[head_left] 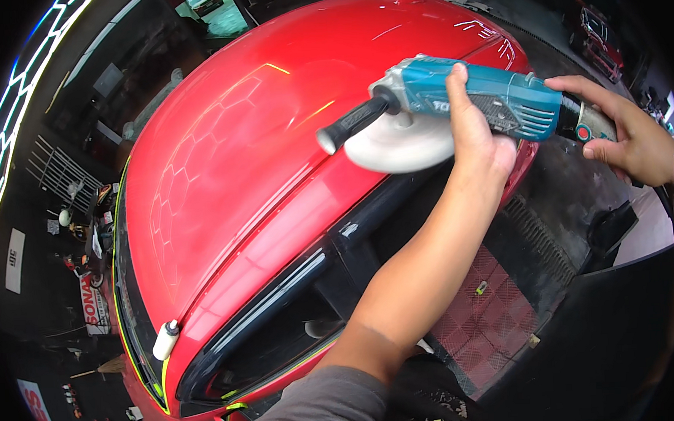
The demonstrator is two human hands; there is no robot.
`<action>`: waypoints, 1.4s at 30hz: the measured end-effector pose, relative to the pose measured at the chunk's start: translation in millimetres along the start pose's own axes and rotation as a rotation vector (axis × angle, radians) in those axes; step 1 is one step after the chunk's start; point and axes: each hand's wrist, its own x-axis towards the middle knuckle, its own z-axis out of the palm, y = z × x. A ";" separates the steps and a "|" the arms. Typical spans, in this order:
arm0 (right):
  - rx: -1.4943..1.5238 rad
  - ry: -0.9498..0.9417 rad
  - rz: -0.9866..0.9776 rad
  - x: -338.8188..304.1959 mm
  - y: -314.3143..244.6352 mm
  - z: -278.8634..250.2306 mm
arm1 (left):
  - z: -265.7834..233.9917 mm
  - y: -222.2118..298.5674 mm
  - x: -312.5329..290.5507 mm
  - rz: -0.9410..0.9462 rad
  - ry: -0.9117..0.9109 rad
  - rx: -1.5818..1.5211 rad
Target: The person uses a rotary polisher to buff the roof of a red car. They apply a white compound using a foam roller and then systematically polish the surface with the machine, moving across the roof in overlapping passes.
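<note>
Left fingers grip the teal polisher; right fingers wrap its rear handle.

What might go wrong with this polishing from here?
The side handle is free: the left hand grips the body and the right hand the rear, so the polisher might twist.
The pad is close to the roof edge and could catch it.
The bottle near the roof's corner might fall.
</note>
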 end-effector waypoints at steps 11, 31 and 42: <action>-0.198 -0.210 -0.374 -17.2 -92.4 68.3 | 10.3 97.5 -166.4 0.287 0.164 0.104; -0.272 -0.394 -0.596 -19.9 -119.1 155.8 | -20.3 166.8 -275.0 0.463 0.181 0.403; -0.014 0.044 -0.280 -5.0 -7.0 18.6 | 4.5 26.1 -47.7 0.059 0.073 0.113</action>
